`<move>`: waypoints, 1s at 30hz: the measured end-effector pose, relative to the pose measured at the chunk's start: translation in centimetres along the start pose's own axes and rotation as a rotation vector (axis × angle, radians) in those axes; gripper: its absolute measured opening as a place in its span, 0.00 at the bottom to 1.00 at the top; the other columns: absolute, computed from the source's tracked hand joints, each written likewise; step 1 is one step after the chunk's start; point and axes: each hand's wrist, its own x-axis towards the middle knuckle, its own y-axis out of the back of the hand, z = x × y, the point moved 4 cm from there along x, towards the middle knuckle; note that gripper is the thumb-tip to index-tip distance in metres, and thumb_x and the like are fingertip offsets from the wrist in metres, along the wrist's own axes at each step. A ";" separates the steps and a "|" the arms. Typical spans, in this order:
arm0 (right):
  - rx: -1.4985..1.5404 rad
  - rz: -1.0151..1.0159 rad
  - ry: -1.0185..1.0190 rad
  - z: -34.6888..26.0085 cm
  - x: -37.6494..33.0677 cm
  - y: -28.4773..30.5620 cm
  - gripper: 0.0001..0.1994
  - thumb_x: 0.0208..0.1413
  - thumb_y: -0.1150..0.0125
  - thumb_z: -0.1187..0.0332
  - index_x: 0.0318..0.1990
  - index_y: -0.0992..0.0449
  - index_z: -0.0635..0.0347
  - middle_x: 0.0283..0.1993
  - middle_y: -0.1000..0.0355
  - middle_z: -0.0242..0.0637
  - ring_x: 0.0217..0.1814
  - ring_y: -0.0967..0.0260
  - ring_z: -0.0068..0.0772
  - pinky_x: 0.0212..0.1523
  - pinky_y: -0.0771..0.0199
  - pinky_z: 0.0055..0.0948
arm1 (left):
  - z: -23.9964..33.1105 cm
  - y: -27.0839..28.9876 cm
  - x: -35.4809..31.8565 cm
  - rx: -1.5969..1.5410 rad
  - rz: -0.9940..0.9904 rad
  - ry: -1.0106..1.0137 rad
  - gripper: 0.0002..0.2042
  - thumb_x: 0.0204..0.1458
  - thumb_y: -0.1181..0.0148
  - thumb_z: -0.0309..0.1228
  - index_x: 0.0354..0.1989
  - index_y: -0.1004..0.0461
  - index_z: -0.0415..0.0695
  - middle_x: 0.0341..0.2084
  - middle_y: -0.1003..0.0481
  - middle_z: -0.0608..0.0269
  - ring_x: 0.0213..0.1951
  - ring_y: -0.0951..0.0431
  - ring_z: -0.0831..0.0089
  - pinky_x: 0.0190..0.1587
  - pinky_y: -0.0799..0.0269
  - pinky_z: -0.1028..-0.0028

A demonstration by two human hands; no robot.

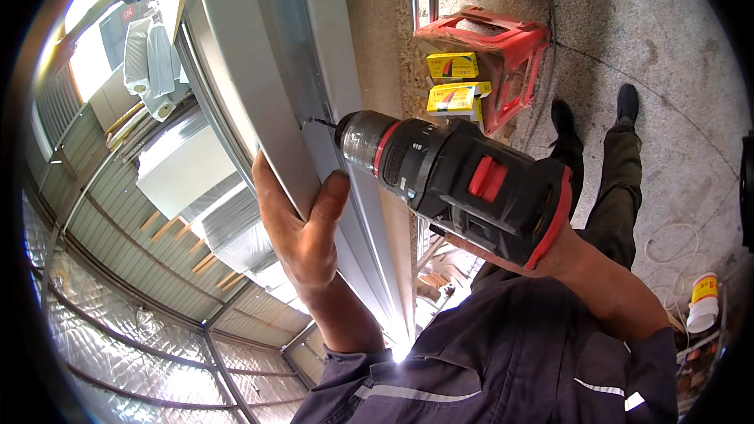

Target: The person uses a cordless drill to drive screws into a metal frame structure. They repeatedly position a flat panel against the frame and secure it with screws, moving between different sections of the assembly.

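Observation:
A long light-grey metal profile point(250, 71) with a recessed channel runs from the top of the view down past my left side. My left hand point(306, 239) is closed around its edge, thumb on the channel side and fingers on the far side. In my right hand point(559, 255) is a black and red cordless drill point(448, 169), lying sideways across the view; its body hides the handle and most of my fingers. The thin drill bit point(323, 122) points left into the channel, its tip at a small mark on the metal. Whether the tip touches the metal, I cannot tell.
Right of the profile, a red plastic stool point(525, 41) holds two yellow boxes point(453, 65). My feet stand on the concrete floor point(667, 47). A white tub point(704, 316) and loose pale cable lie at far right. Wrapped white panels point(188, 161) are at left.

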 end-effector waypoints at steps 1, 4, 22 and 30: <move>0.001 -0.001 -0.002 -0.1 0.1 -0.1 0.19 0.47 0.34 0.70 0.49 0.26 0.59 0.49 0.25 0.39 0.49 0.26 0.39 0.55 0.28 0.34 | -0.1 0.2 0.0 -0.010 0.000 0.011 0.37 0.41 0.33 0.39 0.60 0.37 0.31 0.44 0.30 0.53 0.47 0.30 0.64 0.53 0.36 0.66; 0.040 0.010 -0.008 -0.2 0.4 -0.2 0.19 0.46 0.34 0.71 0.48 0.25 0.59 0.48 0.25 0.39 0.48 0.26 0.41 0.53 0.27 0.35 | 0.1 0.2 0.0 0.002 0.014 -0.012 0.37 0.41 0.33 0.38 0.60 0.37 0.31 0.44 0.31 0.53 0.46 0.30 0.64 0.53 0.36 0.67; -0.078 -0.073 -0.006 0.8 0.2 -0.7 0.28 0.45 0.26 0.64 0.56 0.27 0.59 0.52 0.25 0.39 0.51 0.24 0.38 0.53 0.26 0.35 | -1.0 0.4 0.0 0.027 0.013 -0.018 0.38 0.40 0.31 0.42 0.59 0.35 0.31 0.43 0.31 0.55 0.46 0.30 0.65 0.51 0.36 0.67; 0.711 0.004 -0.420 0.4 -0.1 -1.5 0.37 0.42 0.24 0.71 0.62 0.33 0.68 0.53 0.24 0.42 0.52 0.25 0.27 0.53 0.26 0.28 | -0.3 -0.1 -0.1 -0.057 0.059 -0.015 0.33 0.41 0.32 0.38 0.55 0.33 0.32 0.41 0.31 0.58 0.44 0.30 0.68 0.50 0.36 0.69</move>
